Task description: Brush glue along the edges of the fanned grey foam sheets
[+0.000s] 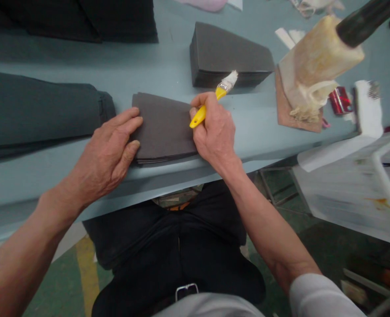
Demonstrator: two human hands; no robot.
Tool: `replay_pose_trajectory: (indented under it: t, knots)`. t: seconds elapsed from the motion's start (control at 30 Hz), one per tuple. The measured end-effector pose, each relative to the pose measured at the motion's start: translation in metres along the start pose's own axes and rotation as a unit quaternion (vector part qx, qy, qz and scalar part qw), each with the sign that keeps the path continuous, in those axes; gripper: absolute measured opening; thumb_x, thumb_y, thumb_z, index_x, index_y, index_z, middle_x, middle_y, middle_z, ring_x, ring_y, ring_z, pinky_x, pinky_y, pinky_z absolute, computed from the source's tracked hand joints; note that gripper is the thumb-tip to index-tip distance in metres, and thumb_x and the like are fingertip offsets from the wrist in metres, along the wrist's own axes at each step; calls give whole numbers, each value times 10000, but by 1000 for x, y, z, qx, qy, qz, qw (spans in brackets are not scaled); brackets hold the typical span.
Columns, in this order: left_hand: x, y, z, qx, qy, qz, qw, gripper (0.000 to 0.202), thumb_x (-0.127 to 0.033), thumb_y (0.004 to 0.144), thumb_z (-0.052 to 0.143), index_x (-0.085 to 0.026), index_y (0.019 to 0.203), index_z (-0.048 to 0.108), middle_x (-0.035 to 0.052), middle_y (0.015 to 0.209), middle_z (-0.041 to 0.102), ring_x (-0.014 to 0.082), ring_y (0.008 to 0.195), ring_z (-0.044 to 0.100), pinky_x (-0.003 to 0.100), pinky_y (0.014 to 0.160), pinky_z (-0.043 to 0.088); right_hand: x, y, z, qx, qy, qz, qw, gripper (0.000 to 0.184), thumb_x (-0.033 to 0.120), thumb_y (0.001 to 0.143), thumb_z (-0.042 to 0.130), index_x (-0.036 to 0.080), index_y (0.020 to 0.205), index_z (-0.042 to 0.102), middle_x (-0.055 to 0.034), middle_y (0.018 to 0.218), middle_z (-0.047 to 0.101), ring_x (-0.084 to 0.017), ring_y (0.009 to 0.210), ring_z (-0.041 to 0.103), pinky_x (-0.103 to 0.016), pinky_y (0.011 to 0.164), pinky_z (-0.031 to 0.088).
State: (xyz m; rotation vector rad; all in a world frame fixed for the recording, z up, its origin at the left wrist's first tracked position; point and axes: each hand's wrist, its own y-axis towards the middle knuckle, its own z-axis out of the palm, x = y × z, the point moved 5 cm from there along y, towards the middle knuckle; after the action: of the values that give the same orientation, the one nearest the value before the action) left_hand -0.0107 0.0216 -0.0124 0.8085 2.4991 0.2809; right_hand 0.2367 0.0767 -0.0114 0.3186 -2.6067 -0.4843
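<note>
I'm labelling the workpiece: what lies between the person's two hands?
A low stack of dark grey pieces lies between the left hand and the right hand, as the head view shows.

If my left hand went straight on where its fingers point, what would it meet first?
Your left hand would likely meet the low, tapered stack of dark grey, cloth-like sheets; fingertips seem to touch its left edge.

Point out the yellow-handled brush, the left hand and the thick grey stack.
Yellow-handled brush [220, 92]: head view, on the handle near its metal band.
Left hand [102, 152]: head view, on its back.
Thick grey stack [229, 50]: head view, on its top face.
</note>
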Motion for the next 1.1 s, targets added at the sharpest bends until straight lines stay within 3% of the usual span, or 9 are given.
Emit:
replay_pose_trajectory:
  t: [0.13,0.23,0.4,0.67,0.9,1.1]
  knots:
    - [-2,5,-7,-30,-13,-16,999,440,-307,1159,429,-283,1590,519,89,1675,596,231,1603,525,491,1379,399,1,1,0,5,-8,8,1000,138,213,1070,493,262,1181,560,-85,1058,747,-314,972,726,-462,928,534]
    - [-4,14,-9,-44,19,-5,999,420,-415,1162,465,-244,1534,560,93,1611,651,258,1582,548,528,1370,402,1,1,-2,7,-8,9,1000,156,209,1060,493,255,1186,573,-96,1073,753,-324,987,729,-474,935,536]
    - [-13,34,1,-6,36,-4,999,644,-687,1099,496,-225,1548,521,124,1658,599,300,1581,544,554,1342,429,0,0,-3,9,1,5,1000,141,241,1067,499,264,1182,577,-100,1081,751,-324,1003,731,-488,960,541]
    - [-11,43,16,8,10,-2,1000,774,-756,1044,527,-179,1560,509,191,1693,544,359,1642,451,601,1398,327,-1,0,-4,6,26,5,1000,130,251,1066,496,285,1176,557,-94,1090,758,-322,1005,727,-494,970,545]
    - [-8,41,22,23,12,-53,998,812,-778,1035,430,-206,1609,480,115,1763,472,333,1705,343,608,1437,273,-2,0,-4,6,18,5,1000,117,282,1085,496,292,1182,561,-95,1067,745,-329,1013,720,-492,954,541]
    - [-8,42,22,38,25,-26,999,827,-746,1051,446,-125,1592,509,178,1752,475,392,1694,350,619,1431,264,-3,0,-3,5,28,-2,1000,108,288,1083,519,292,1183,559,-93,1074,749,-328,1016,730,-492,948,540]
